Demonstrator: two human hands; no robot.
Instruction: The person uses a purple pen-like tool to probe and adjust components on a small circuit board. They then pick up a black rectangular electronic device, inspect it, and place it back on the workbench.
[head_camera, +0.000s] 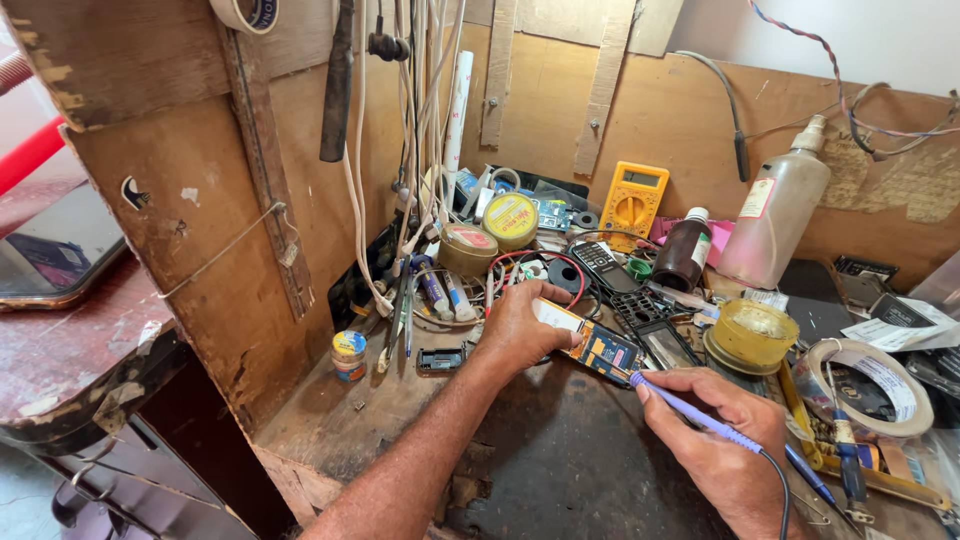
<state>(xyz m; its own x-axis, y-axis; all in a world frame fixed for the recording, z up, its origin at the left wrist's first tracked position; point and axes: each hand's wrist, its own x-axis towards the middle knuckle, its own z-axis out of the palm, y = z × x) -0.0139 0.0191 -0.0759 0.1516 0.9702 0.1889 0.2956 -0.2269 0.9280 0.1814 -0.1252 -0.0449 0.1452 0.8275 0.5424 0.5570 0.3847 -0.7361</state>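
Right hand: right hand (725, 440) sits lowest in the head view, wrapped pen-style round a purple soldering iron (690, 412), cord trailing off the back toward the bottom edge.
Iron tip: touching, or as good as touching, the near end of the circuit board (598, 347). Can't tell which pad it's on, too small.
Left hand: left hand (520, 325) lies flat over the far end of the board, fingers closed down on it, pinning it to the workbench (560, 460).
Board location: middle of the bench, between the two hands, just in front of the pile of parts.
Board looks: small, long rectangle, orange-gold with a blue patch and a white section under the left fingers. Phone-sized guts, I'd say.
Doing it well: my take, keep that left hand pressing so the board can't skate, bring the tip in at a low angle, and rest the right wrist on the bench for steadiness. Watch the cord doesn't tug.
Nearby clutter: yellow multimeter (632, 197) against the back wall, brown bottle (685, 252) and a big cloudy plastic bottle (775, 210) to its right, roll of tape (868, 385) just right of the iron hand, round tins (490, 235) behind the left hand.
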